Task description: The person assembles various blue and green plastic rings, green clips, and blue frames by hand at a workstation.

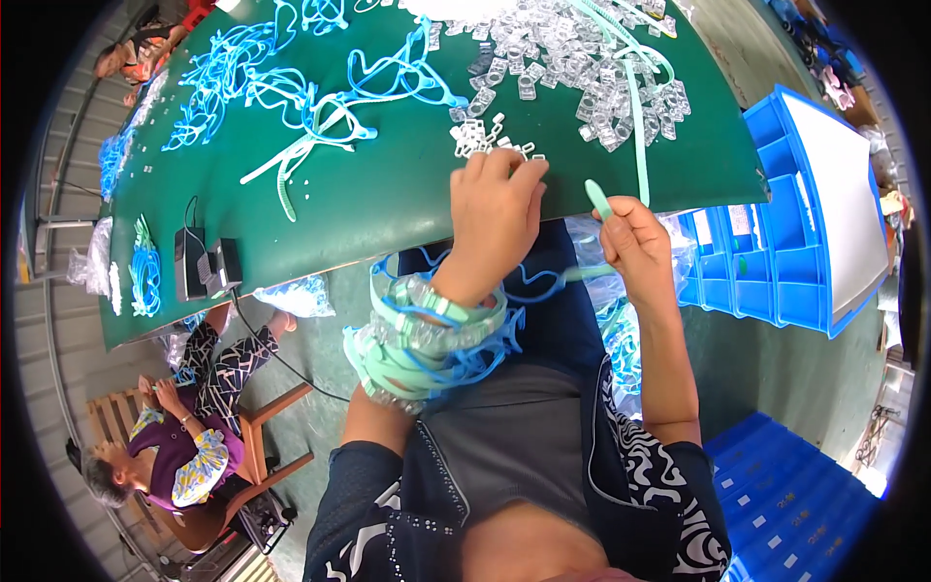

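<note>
My right hand pinches a pale green ribbed strap, its rounded tip rising above the fingers just off the table's near edge. The strap's lower length runs left below the hand and joins a blue cord. My left hand is over the table edge, fingers curled down beside a small heap of white plastic loops. Its fingertips are partly hidden, so what they pinch does not show. Around my left forearm hangs a thick bundle of pale green straps with clear buckles and blue cords.
Clear plastic buckles are piled on the green table. Tangled blue cords lie at the far left, near a black box-shaped device. Blue bins stand at right. A seated person works at lower left.
</note>
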Available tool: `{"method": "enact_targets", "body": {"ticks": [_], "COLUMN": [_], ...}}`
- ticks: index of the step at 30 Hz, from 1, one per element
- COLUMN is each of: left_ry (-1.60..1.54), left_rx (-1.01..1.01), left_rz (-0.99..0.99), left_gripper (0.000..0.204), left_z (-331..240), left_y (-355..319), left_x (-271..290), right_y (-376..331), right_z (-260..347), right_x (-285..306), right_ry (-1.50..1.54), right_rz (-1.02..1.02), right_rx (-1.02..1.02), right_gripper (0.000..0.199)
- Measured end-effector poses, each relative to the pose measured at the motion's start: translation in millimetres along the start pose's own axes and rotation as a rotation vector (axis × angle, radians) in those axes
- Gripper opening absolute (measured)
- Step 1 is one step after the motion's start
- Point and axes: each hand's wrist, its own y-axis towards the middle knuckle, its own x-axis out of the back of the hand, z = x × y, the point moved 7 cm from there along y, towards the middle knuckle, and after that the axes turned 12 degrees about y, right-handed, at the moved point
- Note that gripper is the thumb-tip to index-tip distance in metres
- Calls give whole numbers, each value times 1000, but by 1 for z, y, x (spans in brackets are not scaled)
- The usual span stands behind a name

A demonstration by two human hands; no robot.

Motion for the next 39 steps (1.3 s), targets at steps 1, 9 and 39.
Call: {"method": "enact_targets", "body": {"ticks": [1, 9, 39], "left_ry": [112, 139, -1103], "left_rx": [7, -13, 595], "left_rz": [-56, -113, 695], "left_gripper": [17, 16, 15], "left_z": [2, 4, -7], "left_y": [7, 19, -28], "left_x": [-2, -10, -26], "right_y": [0, 4, -6], "right_z": [-1, 0, 29], "right_x": [2, 12, -30], "right_ry": [8, -208, -647], "right_rz": [-44, -116, 55], "right_rx": [-10, 66, 484], "right_gripper": [11, 4, 29]}}
